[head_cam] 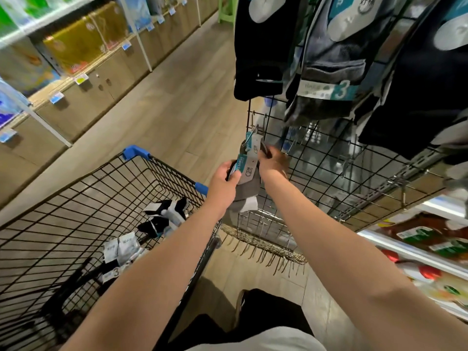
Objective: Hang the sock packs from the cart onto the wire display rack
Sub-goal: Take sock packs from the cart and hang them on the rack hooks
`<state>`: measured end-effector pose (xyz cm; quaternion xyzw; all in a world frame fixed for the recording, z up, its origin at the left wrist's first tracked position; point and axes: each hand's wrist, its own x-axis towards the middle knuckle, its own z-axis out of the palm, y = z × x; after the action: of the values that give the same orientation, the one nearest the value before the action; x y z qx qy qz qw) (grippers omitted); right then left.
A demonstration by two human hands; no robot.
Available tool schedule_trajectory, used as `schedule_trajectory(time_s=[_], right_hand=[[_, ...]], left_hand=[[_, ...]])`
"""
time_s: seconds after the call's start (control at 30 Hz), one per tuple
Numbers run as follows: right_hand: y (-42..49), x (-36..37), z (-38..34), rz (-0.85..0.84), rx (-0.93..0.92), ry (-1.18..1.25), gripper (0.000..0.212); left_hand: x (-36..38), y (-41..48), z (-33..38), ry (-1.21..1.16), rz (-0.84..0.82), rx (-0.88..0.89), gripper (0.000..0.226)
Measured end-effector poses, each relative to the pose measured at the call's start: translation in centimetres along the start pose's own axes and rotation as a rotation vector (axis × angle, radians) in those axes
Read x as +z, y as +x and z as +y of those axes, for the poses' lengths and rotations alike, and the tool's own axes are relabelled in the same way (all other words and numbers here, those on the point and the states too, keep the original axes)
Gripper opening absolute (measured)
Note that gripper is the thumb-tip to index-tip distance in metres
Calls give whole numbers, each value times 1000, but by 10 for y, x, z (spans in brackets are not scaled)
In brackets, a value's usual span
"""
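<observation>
A grey sock pack (249, 183) with a teal and white card label is held up against the black wire display rack (316, 158), its top at a metal hook (254, 127). My left hand (225, 183) grips the pack's lower left side. My right hand (272, 160) pinches the pack's upper right edge beside the hook. More sock packs (164, 216) in black and white lie in the black wire cart (83, 198) at lower left. Dark sock packs (336, 59) hang higher on the rack.
Shelves with boxed goods (76, 46) line the left side of the aisle. A wire basket with hooks (266, 239) hangs low on the rack. Bottled goods (430, 249) fill shelves at the right. A green stool (225, 8) stands far down the wooden floor.
</observation>
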<state>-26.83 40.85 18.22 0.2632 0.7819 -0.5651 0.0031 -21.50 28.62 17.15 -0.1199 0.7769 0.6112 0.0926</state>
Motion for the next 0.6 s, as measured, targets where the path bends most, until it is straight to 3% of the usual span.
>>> schedule_trajectory(time_s=[0.17, 0.3, 0.43, 0.6], right_hand=[[-34, -7, 10, -21, 41, 157, 36], [-58, -15, 28, -150, 54, 230, 38], [-57, -14, 27, -78, -47, 148, 37], [-41, -1, 4, 27, -20, 202, 40]], left_hand=[[2, -7, 3, -36, -10, 6, 35], [8, -11, 4, 4, -19, 47, 35], [10, -6, 8, 21, 13, 47, 38], [8, 11, 18, 6, 36, 79, 34]])
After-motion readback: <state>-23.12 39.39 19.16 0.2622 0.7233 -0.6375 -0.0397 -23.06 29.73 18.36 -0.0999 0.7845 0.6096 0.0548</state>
